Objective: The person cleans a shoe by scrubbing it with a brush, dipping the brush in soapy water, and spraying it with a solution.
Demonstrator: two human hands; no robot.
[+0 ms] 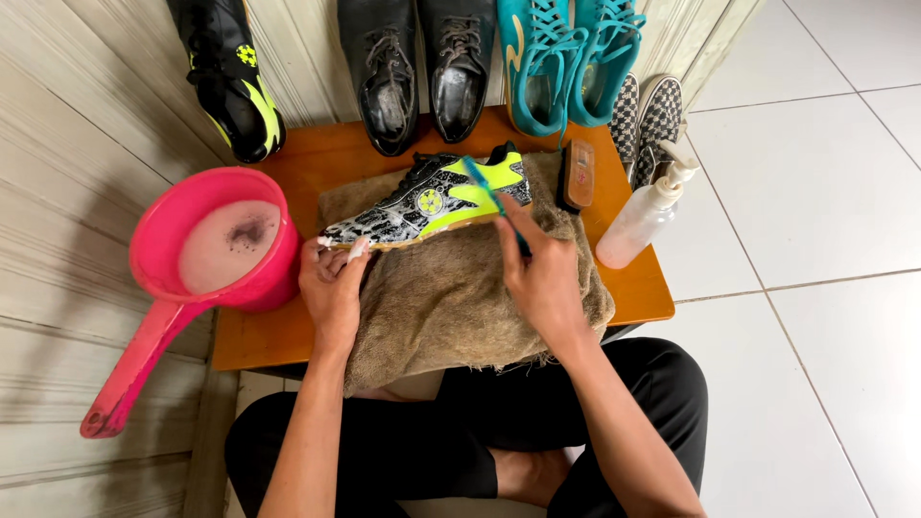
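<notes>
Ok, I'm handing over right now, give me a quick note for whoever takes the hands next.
Left hand: grips the toe of the black-and-yellow sports shoe, which lies on its side on the brown towel over the small wooden table.
Right hand: holds a blue toothbrush, bristle end on the shoe's side.
Pink water dipper of soapy water sits at left, pump bottle and wooden brush at right.
Done: shoe is sudsy. Left: its mate and the other pairs wait behind.

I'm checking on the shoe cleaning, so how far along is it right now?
Done: the black and yellow shoe on the brown towel is already soapy. In hand: the left hand steadies its toe while the right hand works a blue brush over it. Left: rinsing; other shoes wait behind.
</notes>
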